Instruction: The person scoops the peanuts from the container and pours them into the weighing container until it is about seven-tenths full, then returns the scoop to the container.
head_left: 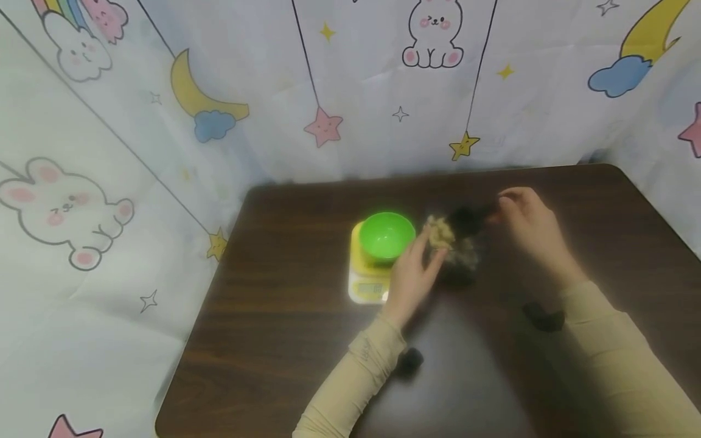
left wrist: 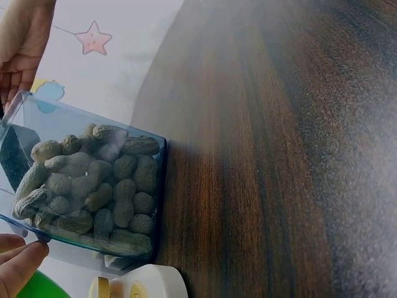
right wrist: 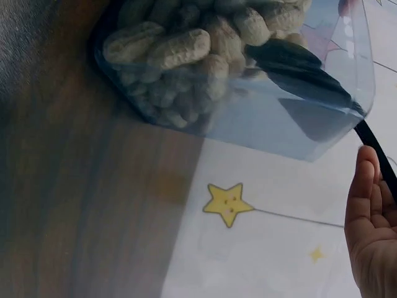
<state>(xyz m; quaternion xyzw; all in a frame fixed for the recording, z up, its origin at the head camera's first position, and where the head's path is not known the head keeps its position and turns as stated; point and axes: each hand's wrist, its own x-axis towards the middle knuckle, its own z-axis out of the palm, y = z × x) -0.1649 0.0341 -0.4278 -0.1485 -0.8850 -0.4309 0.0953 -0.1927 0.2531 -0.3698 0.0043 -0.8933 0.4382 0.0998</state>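
A clear box [left wrist: 162, 198] of peanuts in their shells [left wrist: 93, 192] stands on the table, right of a kitchen scale [head_left: 358, 292]. My left hand [head_left: 413, 277] rests against the box's near left side, thumb and fingers spread along the wall. With my right hand [head_left: 531, 222] I hold the handle of a black spoon [right wrist: 304, 71]. The spoon's head reaches over the rim and lies low among the peanuts at one side of the box. On the scale's yellow top sits a green bowl [head_left: 386, 237], with no contents visible inside. The scale's display digits are too blurred to read.
The dark wooden table [head_left: 263, 304] has a cloth with cartoon prints [head_left: 372, 79] behind and beside it. Blurred dark things show by both forearms: one dark object [head_left: 409, 363] near the left sleeve and another dark object [head_left: 543, 317] near the right.
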